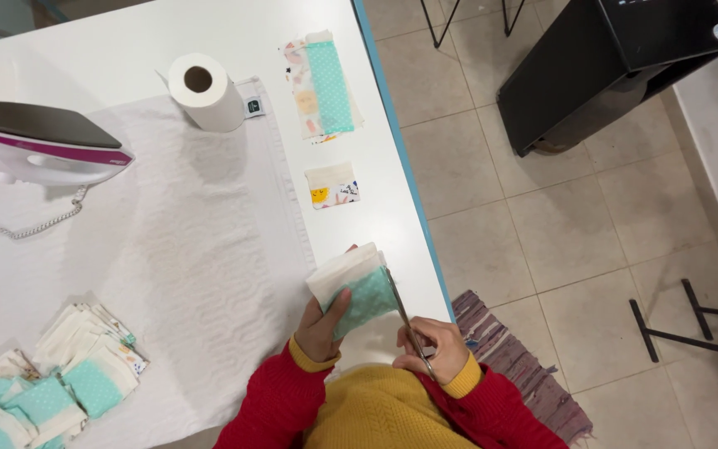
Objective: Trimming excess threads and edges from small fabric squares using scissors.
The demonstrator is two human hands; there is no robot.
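Hands: left [319, 326] on folded fabric piece [357, 288], right [430, 347] around scissors [405, 316].

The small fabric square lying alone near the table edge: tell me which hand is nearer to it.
Left. The left hand, holding folded cloth, sits below the small fabric square; the right hand, on the scissors, is farther down and outward.

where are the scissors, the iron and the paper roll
scissors [400, 303]: head view, on the blades beside the folded fabric
iron [39, 137]: head view, on its dark soleplate
paper roll [205, 91]: head view, on its white side below the hollow core
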